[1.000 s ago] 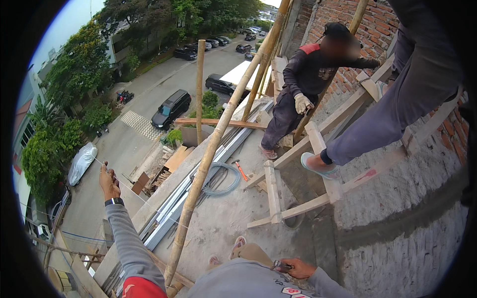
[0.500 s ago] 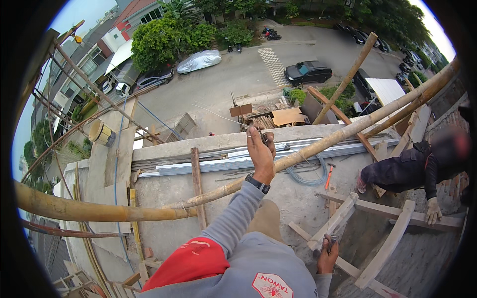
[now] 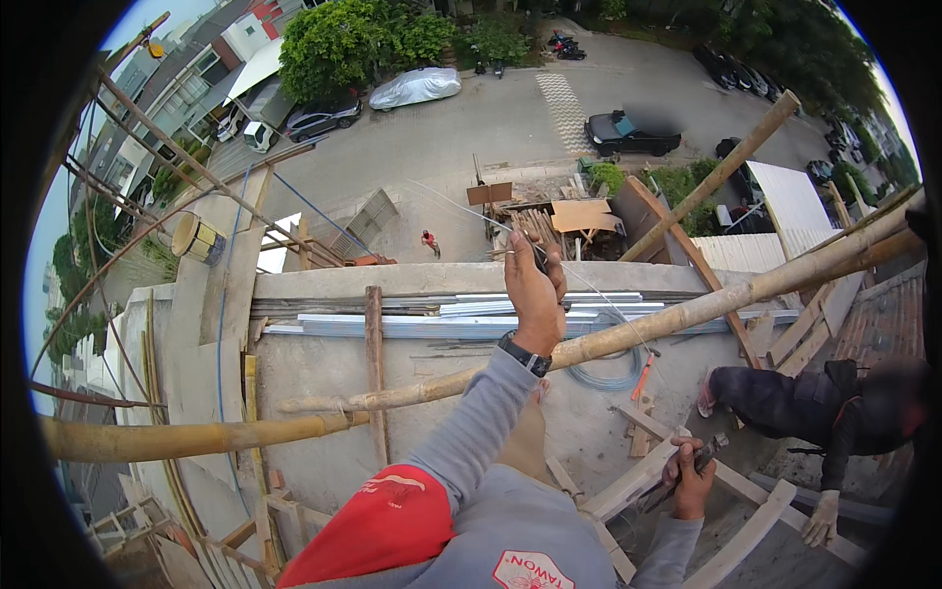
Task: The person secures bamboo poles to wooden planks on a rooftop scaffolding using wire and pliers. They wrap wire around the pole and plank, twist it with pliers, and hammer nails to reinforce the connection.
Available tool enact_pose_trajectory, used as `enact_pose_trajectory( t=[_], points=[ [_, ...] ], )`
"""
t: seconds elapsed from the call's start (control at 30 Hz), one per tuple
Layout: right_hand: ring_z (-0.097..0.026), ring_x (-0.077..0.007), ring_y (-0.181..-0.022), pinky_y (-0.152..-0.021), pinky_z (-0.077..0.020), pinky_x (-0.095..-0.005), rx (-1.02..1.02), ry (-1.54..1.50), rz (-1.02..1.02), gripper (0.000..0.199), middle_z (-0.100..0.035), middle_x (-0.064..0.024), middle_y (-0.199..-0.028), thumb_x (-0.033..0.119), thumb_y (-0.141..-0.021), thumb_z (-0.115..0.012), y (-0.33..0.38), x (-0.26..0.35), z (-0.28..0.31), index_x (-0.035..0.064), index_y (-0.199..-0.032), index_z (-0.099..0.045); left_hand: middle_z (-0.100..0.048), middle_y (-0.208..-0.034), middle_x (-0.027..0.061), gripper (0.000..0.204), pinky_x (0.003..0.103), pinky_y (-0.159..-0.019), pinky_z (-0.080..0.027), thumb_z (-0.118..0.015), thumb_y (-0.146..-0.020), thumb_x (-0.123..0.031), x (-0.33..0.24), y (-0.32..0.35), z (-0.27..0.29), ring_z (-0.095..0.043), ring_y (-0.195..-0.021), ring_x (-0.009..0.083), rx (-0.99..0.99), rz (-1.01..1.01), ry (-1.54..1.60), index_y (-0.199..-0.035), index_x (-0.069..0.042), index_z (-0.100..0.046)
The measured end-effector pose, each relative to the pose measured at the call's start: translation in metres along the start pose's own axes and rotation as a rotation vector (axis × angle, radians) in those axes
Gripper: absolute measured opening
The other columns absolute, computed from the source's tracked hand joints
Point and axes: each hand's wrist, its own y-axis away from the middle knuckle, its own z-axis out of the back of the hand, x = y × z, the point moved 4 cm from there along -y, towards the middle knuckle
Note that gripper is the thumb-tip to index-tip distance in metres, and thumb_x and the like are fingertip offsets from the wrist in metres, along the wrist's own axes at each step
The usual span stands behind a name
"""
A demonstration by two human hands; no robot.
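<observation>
My left hand (image 3: 535, 290) is raised in front of me, its fingers closed around a thin wire (image 3: 446, 201). The wire stretches out past the ledge on one side and back toward a coil of wire (image 3: 606, 365) on the concrete on the other. Lower on the right, my right hand (image 3: 693, 488) is wrapped round a dark metal tool that looks like pliers (image 3: 708, 450), above a wooden frame (image 3: 633, 479). An orange-handled hammer (image 3: 643, 376) lies beside the coil.
A bamboo pole (image 3: 677, 319) crosses in front of me, near my left wrist. Metal profiles (image 3: 392, 326) lie along the concrete ledge (image 3: 432, 279), beyond which the ground drops to a street. A co-worker (image 3: 775, 402) bends at the right, a gloved hand (image 3: 822, 517) on the timber.
My right hand has risen slightly and moved right, bringing the tool into clearer view. My left hand stays closed on the wire, a little further right. The co-worker's gloved hand has moved lower.
</observation>
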Motion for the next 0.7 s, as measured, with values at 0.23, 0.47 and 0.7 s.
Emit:
enact_pose_trajectory(
  t=[0.23,0.47,0.7],
  points=[
    [-0.039,-0.0047,-0.053,-0.045,-0.0283,-0.0227,-0.180,0.062,0.149,0.031,-0.046,0.0043,-0.064,0.033,-0.097,-0.069,-0.060,0.078,0.048,0.0025,-0.099,-0.064,-0.056,-0.076,-0.0022,0.050,0.021,-0.040,-0.018,-0.035,-0.109,-0.046,0.054,-0.047,0.016,-0.027,-0.048,0.0019,0.260,0.270,-0.577,-0.114,-0.005,-0.064],
    [-0.037,-0.0063,-0.054,-0.045,-0.0286,-0.0225,-0.664,-0.188,0.369,0.026,-0.040,0.0037,-0.069,0.032,-0.099,-0.066,-0.016,0.074,0.145,0.0075,-0.102,-0.056,-0.051,-0.074,-0.0044,0.032,0.022,-0.054,-0.031,-0.049,-0.106,-0.032,0.077,-0.034,0.072,-0.038,-0.062,0.0044,0.311,0.347,-1.045,-0.109,-0.006,-0.066],
    [-0.035,-0.0041,-0.054,-0.045,-0.0293,-0.0223,-1.079,-0.117,0.275,0.025,-0.037,0.0042,-0.066,0.032,-0.102,-0.062,-0.012,0.016,0.222,0.0082,-0.103,-0.055,-0.067,-0.088,0.0169,0.038,0.035,-0.071,-0.049,-0.054,-0.105,-0.023,0.088,-0.041,-0.003,-0.061,-0.071,0.0250,0.296,-0.307,-1.654,-0.138,-0.006,-0.057]
  ],
)
